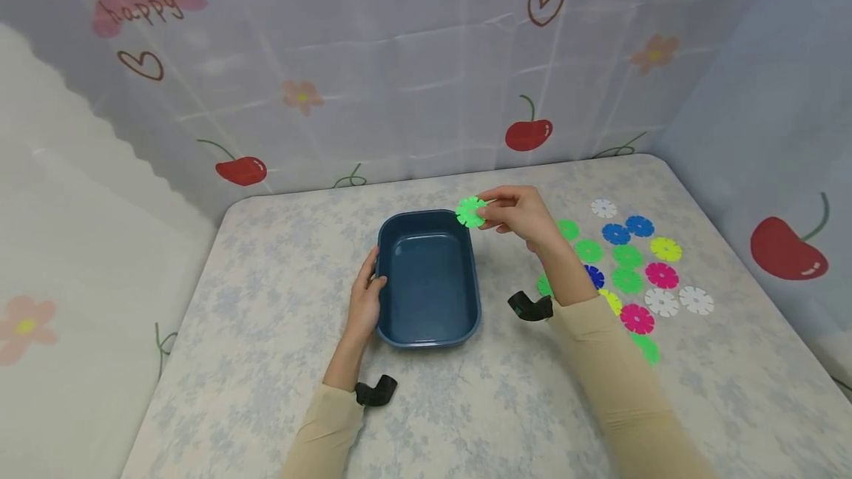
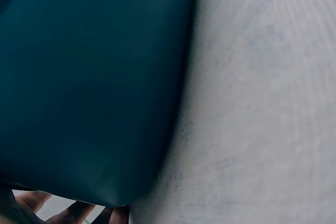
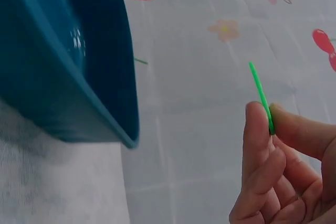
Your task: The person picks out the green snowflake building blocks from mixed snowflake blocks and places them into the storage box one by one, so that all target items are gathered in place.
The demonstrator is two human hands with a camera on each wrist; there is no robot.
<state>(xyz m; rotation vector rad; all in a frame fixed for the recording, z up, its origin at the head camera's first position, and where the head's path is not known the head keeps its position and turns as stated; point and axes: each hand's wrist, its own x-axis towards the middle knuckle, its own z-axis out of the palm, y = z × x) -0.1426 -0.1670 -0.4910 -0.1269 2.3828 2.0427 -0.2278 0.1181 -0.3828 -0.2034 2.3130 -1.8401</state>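
Observation:
A blue plastic basin (image 1: pixel 429 294) with nothing inside it stands mid-table in the head view. My left hand (image 1: pixel 364 303) holds its left side, thumb at the rim and fingers along the outer wall. Above the basin's far right corner, my right hand (image 1: pixel 522 216) pinches a green notched plastic disc (image 1: pixel 469 212) between thumb and fingers. The right wrist view shows this disc (image 3: pixel 261 93) edge-on, apart from the basin (image 3: pixel 113 114). In the left wrist view the basin wall (image 2: pixel 94 87) fills much of the picture, with only some fingers (image 2: pixel 73 212) visible below it.
Several notched discs in green, blue, yellow, pink (image 1: pixel 662 275) and white (image 1: pixel 603 208) lie flat on the right of the table, some partly hidden by the right forearm. Black angled pieces (image 1: pixel 531 307) sit at both wrists. A printed curtain (image 1: pixel 413 80) hangs behind the table (image 1: pixel 279 301).

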